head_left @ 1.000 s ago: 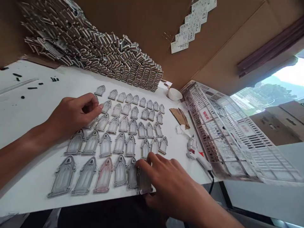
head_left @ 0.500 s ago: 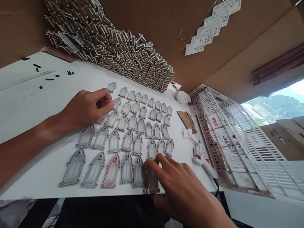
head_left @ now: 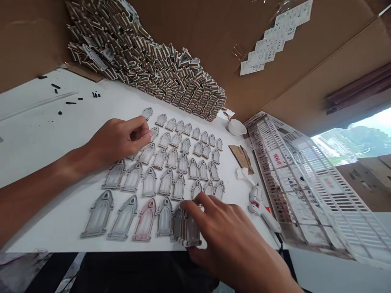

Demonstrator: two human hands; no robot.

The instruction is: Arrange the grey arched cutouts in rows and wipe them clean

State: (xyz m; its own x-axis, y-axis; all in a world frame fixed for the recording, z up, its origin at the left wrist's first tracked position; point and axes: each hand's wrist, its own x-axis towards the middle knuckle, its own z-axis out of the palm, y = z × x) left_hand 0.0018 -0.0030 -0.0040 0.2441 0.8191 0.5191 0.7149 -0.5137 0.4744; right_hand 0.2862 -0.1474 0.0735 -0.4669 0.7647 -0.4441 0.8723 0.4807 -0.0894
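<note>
Several rows of small grey arch-shaped window pieces [head_left: 171, 162] lie flat on a white table [head_left: 45, 134]. One piece in the front row is reddish [head_left: 146, 220]. My left hand [head_left: 117, 138] rests over the left end of the middle rows, its fingers pinched together on something I cannot make out. My right hand [head_left: 222, 236] reaches in at the front right edge of the table. Its fingers are closed on a small stack of arch pieces [head_left: 187, 230] at the right end of the front row.
A big heap of stacked arch pieces [head_left: 146, 61] lies against a cardboard wall at the back. A white cup [head_left: 237, 127], cardboard scraps [head_left: 241, 156] and a white glue gun [head_left: 259, 205] sit to the right. A slotted plastic crate [head_left: 305, 183] lies beyond.
The view has shifted a little. My right hand has gathered the front-row pieces at the right end into a small stack. My left hand has crept slightly toward the back rows.
</note>
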